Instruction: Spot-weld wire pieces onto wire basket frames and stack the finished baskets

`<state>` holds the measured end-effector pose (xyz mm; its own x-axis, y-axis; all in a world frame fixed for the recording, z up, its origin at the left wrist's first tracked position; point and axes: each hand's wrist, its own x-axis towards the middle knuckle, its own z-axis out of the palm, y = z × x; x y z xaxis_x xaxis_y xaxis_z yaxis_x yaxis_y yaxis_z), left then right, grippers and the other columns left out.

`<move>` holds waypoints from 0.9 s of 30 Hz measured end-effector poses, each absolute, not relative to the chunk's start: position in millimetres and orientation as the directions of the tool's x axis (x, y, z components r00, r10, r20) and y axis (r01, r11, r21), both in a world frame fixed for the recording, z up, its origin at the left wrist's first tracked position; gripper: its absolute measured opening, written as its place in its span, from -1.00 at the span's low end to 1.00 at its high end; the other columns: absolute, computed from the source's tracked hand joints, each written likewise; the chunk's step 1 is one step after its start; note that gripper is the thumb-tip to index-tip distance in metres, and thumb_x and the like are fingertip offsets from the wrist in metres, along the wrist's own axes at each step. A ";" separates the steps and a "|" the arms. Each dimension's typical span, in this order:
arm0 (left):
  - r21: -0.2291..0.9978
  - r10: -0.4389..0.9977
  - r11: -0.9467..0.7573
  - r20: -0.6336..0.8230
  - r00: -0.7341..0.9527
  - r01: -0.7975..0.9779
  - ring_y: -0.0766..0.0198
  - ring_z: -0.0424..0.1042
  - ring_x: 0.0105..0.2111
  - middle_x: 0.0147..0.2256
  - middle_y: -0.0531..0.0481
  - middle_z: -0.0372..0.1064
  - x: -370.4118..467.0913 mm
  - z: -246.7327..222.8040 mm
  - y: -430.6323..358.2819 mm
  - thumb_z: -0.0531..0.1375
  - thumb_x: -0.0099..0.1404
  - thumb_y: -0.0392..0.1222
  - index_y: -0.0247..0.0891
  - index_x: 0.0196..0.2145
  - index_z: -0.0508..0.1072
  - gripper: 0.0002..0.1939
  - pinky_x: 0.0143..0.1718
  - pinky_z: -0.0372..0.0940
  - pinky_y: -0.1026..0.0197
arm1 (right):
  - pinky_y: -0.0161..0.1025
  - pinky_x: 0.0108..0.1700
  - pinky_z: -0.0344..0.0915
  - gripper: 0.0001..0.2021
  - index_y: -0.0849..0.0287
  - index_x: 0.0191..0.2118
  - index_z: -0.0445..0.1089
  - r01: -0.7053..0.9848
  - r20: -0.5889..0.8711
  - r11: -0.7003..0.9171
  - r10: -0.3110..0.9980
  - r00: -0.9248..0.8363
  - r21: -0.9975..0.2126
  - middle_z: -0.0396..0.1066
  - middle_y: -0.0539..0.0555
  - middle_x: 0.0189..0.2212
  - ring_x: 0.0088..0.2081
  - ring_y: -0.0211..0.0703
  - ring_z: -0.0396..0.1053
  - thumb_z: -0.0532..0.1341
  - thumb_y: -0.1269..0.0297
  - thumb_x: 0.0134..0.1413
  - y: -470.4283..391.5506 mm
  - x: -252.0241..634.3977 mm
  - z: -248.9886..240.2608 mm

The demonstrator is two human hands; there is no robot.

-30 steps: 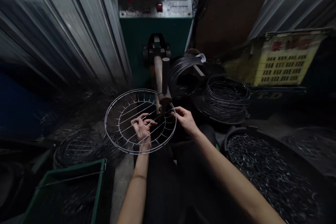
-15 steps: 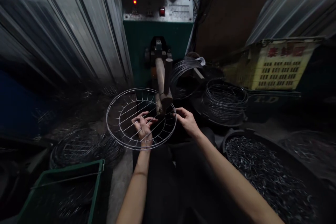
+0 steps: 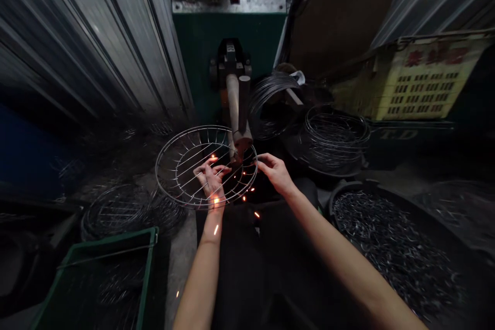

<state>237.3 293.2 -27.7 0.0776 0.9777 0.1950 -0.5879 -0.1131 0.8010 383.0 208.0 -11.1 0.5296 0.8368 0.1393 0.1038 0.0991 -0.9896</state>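
A round wire rack, with two outer rings and parallel bars across its middle, sits tilted under the welding machine's electrode arm. My left hand is beneath it, fingers bent and gripping among the bars. At the rack's right rim, my right hand is closed in a pinch; whatever is between its fingertips is too small and dark to make out. Orange sparks fly below the electrode tip and across my left wrist.
A green machine body with a lit red lamp stands ahead. Coiled wire and wire rings lie right of it. A tub of small bent metal pieces is at right, a green crate at left, a yellow crate behind.
Sparks have appeared at the electrode and around my left hand. The rack's near edge has tipped up slightly. Both hands keep nearly the same places; the camera view has dipped a little.
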 end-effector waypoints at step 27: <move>0.820 0.819 -0.565 0.571 0.061 -0.098 0.40 0.30 -0.68 -0.54 0.05 0.30 214.1 48.3 298.3 -0.15 0.37 0.12 -0.24 -0.47 0.21 -0.56 -0.62 0.24 0.32 | -0.04 -0.11 0.15 -0.57 0.08 -0.27 0.50 0.807 0.369 -0.334 0.759 0.536 -0.487 0.50 0.14 -0.24 -0.17 0.04 0.33 -0.03 -0.05 0.18 60.4 427.7 -146.5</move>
<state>214.1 298.3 48.3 0.0613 0.8186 0.5711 -0.0982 -0.5645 0.8196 427.7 60.4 -146.5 0.5365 0.7590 0.3688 0.8072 -0.3340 -0.4867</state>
